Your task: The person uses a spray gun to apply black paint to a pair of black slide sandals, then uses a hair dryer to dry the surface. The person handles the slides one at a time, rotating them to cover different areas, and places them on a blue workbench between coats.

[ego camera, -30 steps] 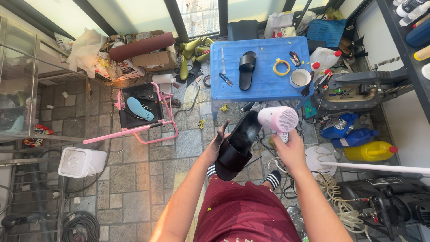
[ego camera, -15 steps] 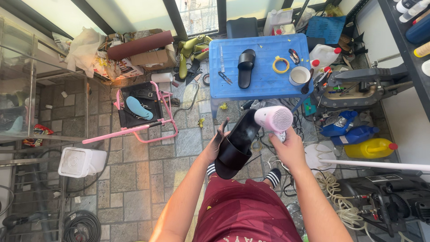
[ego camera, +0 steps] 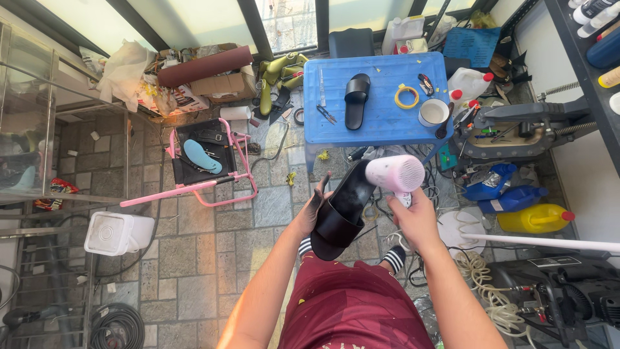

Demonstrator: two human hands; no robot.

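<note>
Above the red-trousered lap, the left hand (ego camera: pixel 309 216) reaches forward, its grip closed around the side of a black rubber slide sandal (ego camera: pixel 342 213), tilted sole-up. Just right of it, the right hand (ego camera: pixel 416 220) has its grip wrapped on the handle of a pale pink plastic hair dryer (ego camera: pixel 395 173), nozzle touching the sandal. Beyond both stands a blue plastic surface (ego camera: pixel 381 97).

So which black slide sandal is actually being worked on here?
Start at the blue plastic table, then drop to the two hands below it. The left hand holds a black slide sandal, tilted beside the pink hair dryer. Its twin lies untouched on the table.
</note>
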